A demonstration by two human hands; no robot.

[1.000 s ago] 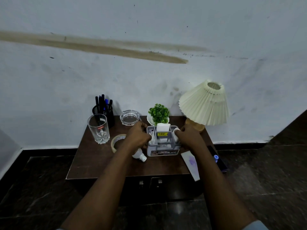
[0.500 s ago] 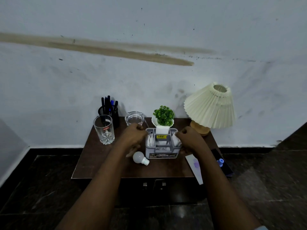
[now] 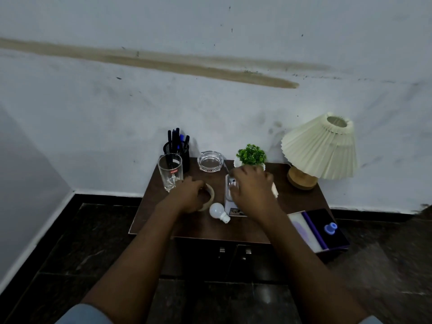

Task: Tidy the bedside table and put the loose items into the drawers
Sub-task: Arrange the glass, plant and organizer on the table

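Observation:
On the dark wooden bedside table (image 3: 301, 206) stands a grey organiser (image 3: 230, 202), mostly hidden under my right hand (image 3: 253, 190). That hand lies over its top with the fingers curled down on its left side, slightly blurred. My left hand (image 3: 189, 195) sits on a beige tape roll (image 3: 210, 195), its fingers curled at the rim. A white light bulb (image 3: 218, 212) lies on its side between my wrists. Two drawer handles (image 3: 233, 250) show on the dark front below, and both drawers are closed.
Along the back stand a drinking glass (image 3: 170, 171), a black pen holder (image 3: 177, 148), a glass ashtray (image 3: 209, 161), a small green plant (image 3: 251, 155) and a pleated lamp (image 3: 320, 148). A purple box (image 3: 313, 230) with a blue cap (image 3: 330, 228) overhangs the right front corner.
My left hand left the organiser's left side and moved left onto the tape roll. My right hand shifted from the organiser's right side to its top. The camera came closer.

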